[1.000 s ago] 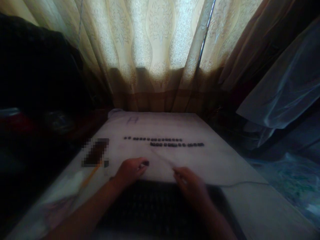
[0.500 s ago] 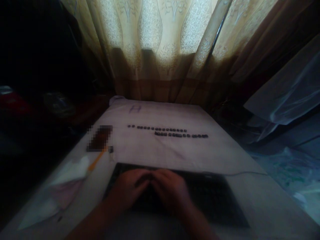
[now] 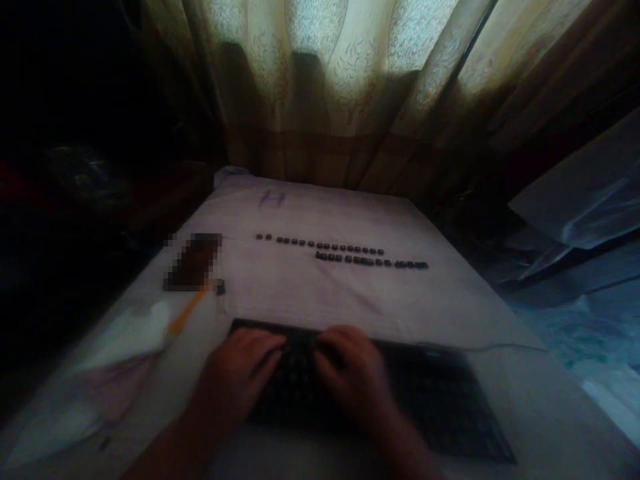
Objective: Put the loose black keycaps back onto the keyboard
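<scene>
Left hand [image 3: 240,373] and right hand [image 3: 355,370] over oblong black keyboard [image 3: 440,390], fingers [image 3: 263,341] curled, opening and hold indistinct, blocky dark keycaps [image 3: 367,261] rowed on pale cloth [image 3: 280,287]

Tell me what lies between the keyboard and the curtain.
In the head view, two rows of small dark keys lie between the keyboard and the curtain, with a purple mark like an H on the cloth beyond them.
</scene>
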`<state>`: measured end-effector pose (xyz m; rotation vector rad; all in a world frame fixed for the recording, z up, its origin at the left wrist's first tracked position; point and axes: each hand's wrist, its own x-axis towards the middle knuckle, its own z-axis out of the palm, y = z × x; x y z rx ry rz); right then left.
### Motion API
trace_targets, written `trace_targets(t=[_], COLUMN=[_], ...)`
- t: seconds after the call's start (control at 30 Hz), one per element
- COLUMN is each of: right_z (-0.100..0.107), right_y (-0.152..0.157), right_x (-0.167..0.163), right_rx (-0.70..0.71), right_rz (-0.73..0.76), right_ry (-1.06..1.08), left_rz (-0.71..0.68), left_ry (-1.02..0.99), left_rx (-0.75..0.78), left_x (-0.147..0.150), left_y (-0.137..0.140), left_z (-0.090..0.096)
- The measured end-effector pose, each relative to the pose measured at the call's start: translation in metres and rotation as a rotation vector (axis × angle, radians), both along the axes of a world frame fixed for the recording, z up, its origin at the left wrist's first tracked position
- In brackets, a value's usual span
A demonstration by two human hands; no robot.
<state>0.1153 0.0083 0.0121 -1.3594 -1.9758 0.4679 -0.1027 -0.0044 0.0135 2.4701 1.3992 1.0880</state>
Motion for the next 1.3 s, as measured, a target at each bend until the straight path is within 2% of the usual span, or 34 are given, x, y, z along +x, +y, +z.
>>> trace_targets(t=[0.37, 0.73, 1.07, 1.3], right_z=[-0.003, -0.003, -0.003, -0.004], right_y=[0.002, -0.001, -0.002, -0.002], right_x=[-0.015, -0.018, -0.018, -0.017], right_rx=[-0.018, 0.015, 0.083, 0.054], right_rz=[0.012, 0.027, 0.061, 0.062], right_ry=[-0.039, -0.116, -0.162, -0.132], left_rz=[-0.047, 0.022, 0.043, 0.034], left_ry=[0.126, 0.192, 0.202, 0.191], left_rx=[-0.004, 0.013, 0.016, -0.001], left_x=[0.005, 0.011, 0.012, 0.013], left_y=[-0.014, -0.017, -0.016, -0.017], left_z=[-0.006, -0.022, -0.020, -0.019])
